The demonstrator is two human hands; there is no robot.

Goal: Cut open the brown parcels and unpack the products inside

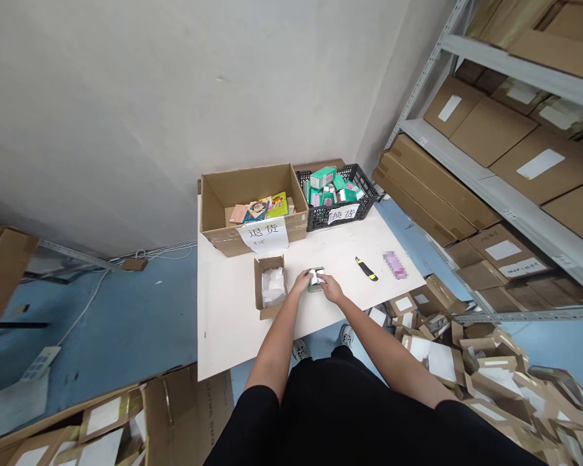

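The small box (pixel 315 278), pale with green on it, is held between both hands over the middle of the table (pixel 223 323), somewhat closer to its near edge than its far one. The left hand (pixel 301 283) closes on the box's left side and the right hand (pixel 330 287) on its right side, fingers curled round it, so neither hand is nearer. Its long axis probably runs from hand to hand, though it shows too small to be sure.

Just left of the left hand lies an open carton (pixel 271 288) with white padding inside. Toward the right edge lie a yellow-and-black knife (pixel 366 268) and a blurred pink item (pixel 395 265). Along the far edge stand a labelled cardboard box (pixel 223 191) and a black crate (pixel 317 220) of teal packets.
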